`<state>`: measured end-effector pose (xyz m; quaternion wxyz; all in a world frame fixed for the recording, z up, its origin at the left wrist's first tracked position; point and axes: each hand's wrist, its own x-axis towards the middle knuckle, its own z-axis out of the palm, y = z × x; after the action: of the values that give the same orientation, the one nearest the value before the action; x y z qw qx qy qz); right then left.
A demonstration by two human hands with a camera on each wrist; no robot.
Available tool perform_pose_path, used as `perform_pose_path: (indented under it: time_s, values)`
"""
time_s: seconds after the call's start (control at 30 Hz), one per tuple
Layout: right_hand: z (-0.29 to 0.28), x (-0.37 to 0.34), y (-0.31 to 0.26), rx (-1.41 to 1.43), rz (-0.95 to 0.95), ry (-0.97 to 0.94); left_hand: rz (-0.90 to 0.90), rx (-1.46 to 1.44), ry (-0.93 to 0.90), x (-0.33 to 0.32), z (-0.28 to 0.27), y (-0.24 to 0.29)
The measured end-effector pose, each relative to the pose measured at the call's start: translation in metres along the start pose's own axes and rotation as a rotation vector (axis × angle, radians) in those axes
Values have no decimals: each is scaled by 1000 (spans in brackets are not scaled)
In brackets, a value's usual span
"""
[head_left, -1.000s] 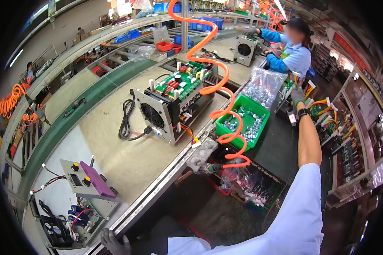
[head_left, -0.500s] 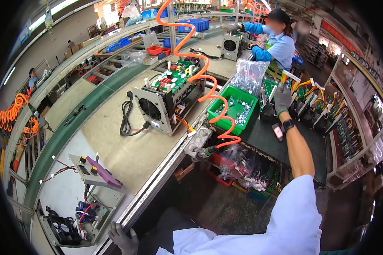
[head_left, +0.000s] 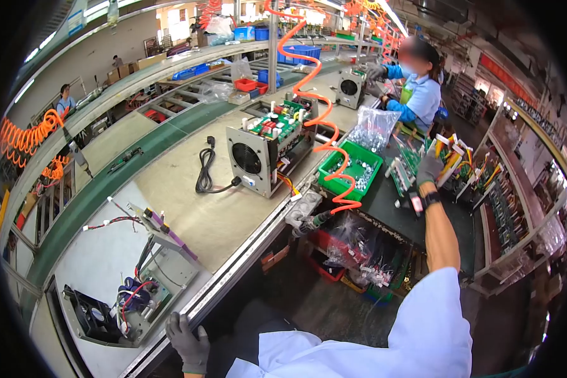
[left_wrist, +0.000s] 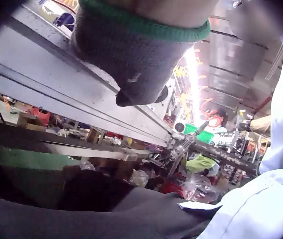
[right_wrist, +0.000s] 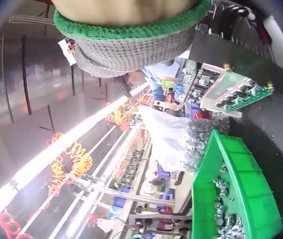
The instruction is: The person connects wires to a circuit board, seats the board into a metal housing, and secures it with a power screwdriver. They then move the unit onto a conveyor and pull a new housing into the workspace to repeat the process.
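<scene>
My left hand [head_left: 188, 343], in a grey glove, rests at the metal table edge [head_left: 217, 280] with its fingers loosely extended. Just beyond it is an open metal chassis [head_left: 148, 321] holding a black fan [head_left: 93, 315], capacitors and wires; its panel with a purple strip [head_left: 176, 242] stands tilted. My right hand [head_left: 429, 169], gloved alike, reaches among green circuit boards with wire bundles on the dark side table. One circuit board [head_left: 400, 176] leans right beside it, and in the right wrist view a board with a dark plate [right_wrist: 231, 55] lies close to the glove. The right fingertips are hidden; I cannot tell what they hold.
A green bin [head_left: 351, 169] of small metal parts stands beside a clear bag [head_left: 373, 129]. An orange coiled hose [head_left: 324, 107] hangs in front of it. On the bench sits a unit with a fan [head_left: 247, 157] and a black cord [head_left: 205, 170]. Another person [head_left: 416, 91] works farther back.
My right hand has moved lower among the boards, and the board beside it leans differently. The purple-striped panel has tipped and turned on its chassis. The left hand stays by the table edge.
</scene>
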<state>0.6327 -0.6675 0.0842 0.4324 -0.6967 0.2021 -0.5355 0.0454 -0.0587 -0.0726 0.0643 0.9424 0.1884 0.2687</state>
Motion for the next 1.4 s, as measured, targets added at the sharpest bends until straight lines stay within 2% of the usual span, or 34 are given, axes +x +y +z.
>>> perform_pose_path:
  time_s: [0.07,0.13,0.2,0.27,0.33,0.4,0.47,0.53,0.6,0.63,0.67,0.7,0.77,0.8,0.83,0.87,0.93,1.0,1.03,1.07,1.13,1.17,1.2,1.27,1.33,1.37,1.4]
  values:
    - [-48,0,-21,129,5,-40,29,-62,26,4,-12,13]
    - [-99,-3,-32,434,152,-236,63,-153,34,16,-22,42]
    - [-158,-26,-46,505,211,-391,65,-387,-26,27,-22,71]
    - [-223,-83,-118,589,191,-385,159,-692,-194,40,-18,99]
    - [-273,-112,-150,743,309,-397,-90,-1095,-676,47,-19,139]
    - [-313,-142,-166,935,401,-385,-135,-1321,-940,60,-35,189]
    - [-338,-187,-191,932,332,-335,-176,-1435,-1083,64,-47,231]
    - [-356,-223,-192,1119,401,-395,-205,-1442,-986,58,-37,261]
    - [-358,-245,-203,1329,256,-836,-275,-1652,-915,68,-60,274]
    - [-355,-254,-212,1357,110,-1006,-383,-1637,-801,66,-64,272]
    - [-351,-277,-228,1410,69,-1024,-490,-1619,-684,63,-67,270]
    - [-349,-299,-198,1421,138,-1004,-701,-1822,-538,52,-49,267]
    - [-341,-331,-178,1453,109,-1102,-754,-1845,-238,49,-65,243]
    - [-338,-343,-195,1479,-2,-1211,-759,-1856,-103,50,-72,234]
    - [-336,-353,-217,1498,-126,-1311,-683,-2040,10,52,-74,222]
    - [-332,-361,-241,1513,-264,-1401,-654,-2097,62,55,-98,209]
    - [-322,-370,-277,1523,-535,-1556,-567,-2042,170,60,-129,182]
    - [-312,-375,-302,1508,-771,-1685,-507,-1847,284,67,-153,153]
    - [-304,-376,-312,1326,-1092,-1582,-438,-1705,351,72,-164,138]
    - [-310,-377,-320,1167,-1118,-1545,-370,-1563,408,77,-173,124]
    - [-281,-387,-291,779,-1293,-1649,-110,-1066,570,84,-192,104]
    - [-277,-384,-287,619,-1270,-1709,-48,-598,606,82,-204,97]
    - [-264,-391,-268,586,-1058,-1917,66,-297,656,84,-213,89]
    - [-270,-399,-281,830,-262,-2199,209,-9,718,89,-220,81]
    - [-278,-419,-307,1310,505,-2157,306,233,709,93,-221,76]
    - [-274,-424,-324,1354,654,-2235,331,288,655,92,-220,74]
    - [-276,-433,-334,1327,792,-2206,355,347,600,91,-219,74]
